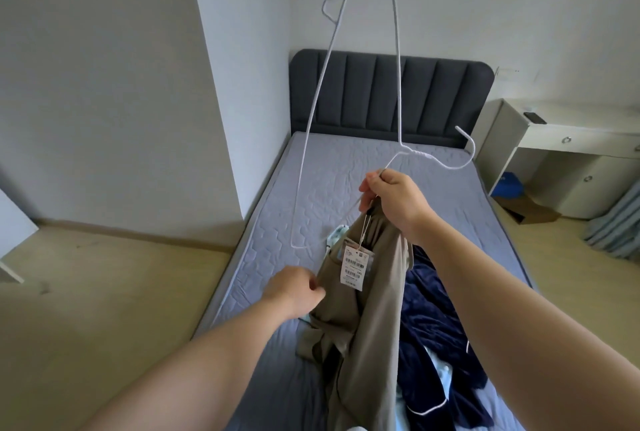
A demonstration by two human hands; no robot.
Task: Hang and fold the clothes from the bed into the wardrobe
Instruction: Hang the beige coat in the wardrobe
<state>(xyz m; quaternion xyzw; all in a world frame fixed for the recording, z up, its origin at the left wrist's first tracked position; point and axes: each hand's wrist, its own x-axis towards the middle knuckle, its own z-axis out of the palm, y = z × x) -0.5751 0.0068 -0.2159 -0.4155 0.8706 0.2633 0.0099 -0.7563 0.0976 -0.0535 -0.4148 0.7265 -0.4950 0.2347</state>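
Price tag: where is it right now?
Head view, centre: the tag hangs against the khaki garment, just below the right hand.

Single head-worn wide-angle view, looking forward and down, close over the bed [263, 222], toward its headboard [391, 98]

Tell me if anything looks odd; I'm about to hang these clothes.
The khaki garment in the right hand has a store tag dangling on a string. The wire hanger in that hand stands on end, hook sideways.
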